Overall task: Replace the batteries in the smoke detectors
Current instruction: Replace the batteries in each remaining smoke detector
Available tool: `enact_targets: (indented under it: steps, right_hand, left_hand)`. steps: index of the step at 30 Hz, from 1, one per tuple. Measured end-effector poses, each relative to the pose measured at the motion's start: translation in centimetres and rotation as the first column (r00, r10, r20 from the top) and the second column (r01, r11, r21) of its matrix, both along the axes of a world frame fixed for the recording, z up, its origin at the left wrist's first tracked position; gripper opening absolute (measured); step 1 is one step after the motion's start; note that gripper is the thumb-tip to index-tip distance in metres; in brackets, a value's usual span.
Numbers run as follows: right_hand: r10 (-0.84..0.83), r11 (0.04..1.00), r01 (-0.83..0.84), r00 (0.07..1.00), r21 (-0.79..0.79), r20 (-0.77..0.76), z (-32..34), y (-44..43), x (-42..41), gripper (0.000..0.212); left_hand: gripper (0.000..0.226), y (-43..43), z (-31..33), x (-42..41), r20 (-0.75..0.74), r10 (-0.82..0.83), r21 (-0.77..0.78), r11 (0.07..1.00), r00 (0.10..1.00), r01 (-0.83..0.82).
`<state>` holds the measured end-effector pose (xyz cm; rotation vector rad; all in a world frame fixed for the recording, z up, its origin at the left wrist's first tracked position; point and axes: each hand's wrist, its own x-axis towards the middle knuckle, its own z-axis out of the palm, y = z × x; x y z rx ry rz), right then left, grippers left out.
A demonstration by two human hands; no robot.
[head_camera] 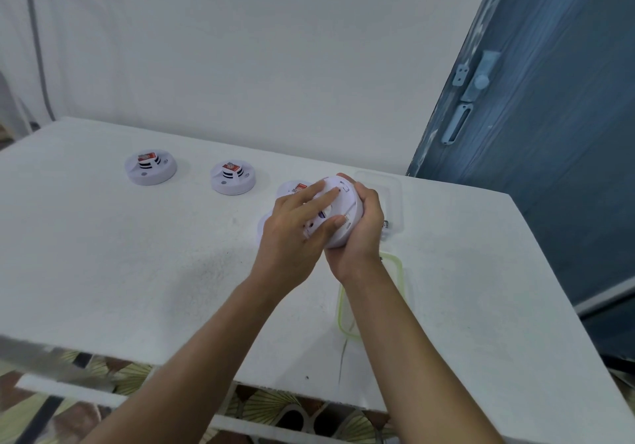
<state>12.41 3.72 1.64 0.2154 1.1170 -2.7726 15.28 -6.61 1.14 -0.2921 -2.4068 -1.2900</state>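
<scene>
- Head view: the right hand (357, 230) cups a white smoke detector (338, 213) from below and behind, fingers curled around its rim, holding it tilted above the white table (137, 271) with its underside turned toward the camera.
- The left hand (295, 234) lies flat across that underside, fingers spread and pressing on the plastic, thumb at the lower edge; it bears on the detector rather than closing around it.
- A dark patch shows between the left fingers on the detector's back; whether it is a battery I cannot tell.
- Two more detectors stand on the table well to the left: the far-left detector (150, 167) and the middle detector (233, 178), each with a red-and-white label on top.
- A third labelled detector (296, 187) sits just behind the left hand, partly hidden by it.
- A clear plastic box (391, 199) rests on the table just right of the hands; small dark items lie at its near end, too small to name.
- A green-rimmed clear lid (395, 268) lies under the right forearm.
- A blue door (549, 134) stands at the right.
</scene>
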Motion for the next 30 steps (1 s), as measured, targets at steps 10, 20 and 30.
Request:
enact_targets:
  steps: [10,20,30]
  right_hand:
    - [0.027,0.999,-0.027,1.000,-0.018,0.015,-0.1,-0.1,0.0,0.028]
    - [0.128,0.990,-0.127,0.991,-0.060,0.023,0.1,0.5,-0.4,0.034]
    - [0.197,0.979,-0.187,0.972,-0.083,0.132,-0.9,1.2,0.4,0.051]
  left_hand:
    - [0.059,-0.9,0.2,-0.2,0.109,-0.020,0.181,0.983,0.994,0.000]
    - [0.067,-1.7,0.6,-0.3,0.065,-0.108,0.103,0.989,0.992,0.101]
    - [0.049,-0.8,-0.8,0.7,-0.127,-0.202,-0.071,0.978,0.971,0.195]
